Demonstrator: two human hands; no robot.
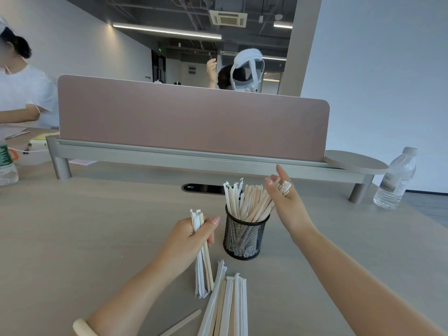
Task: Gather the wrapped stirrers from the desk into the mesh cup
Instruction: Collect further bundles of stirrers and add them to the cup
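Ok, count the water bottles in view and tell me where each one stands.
2. One clear water bottle stands on the desk's far right, beside the shelf's leg. A second bottle with a green label stands at the far left edge, partly cut off. Others may be hidden behind the divider.

There is only one view, from the wide-angle camera on my head, which looks forward and a little down across the desk [97, 226] toward its far edge, where the divider panel [191, 120] stands. It is near: my forearms enter from the bottom edge, and the lens bends straight lines.
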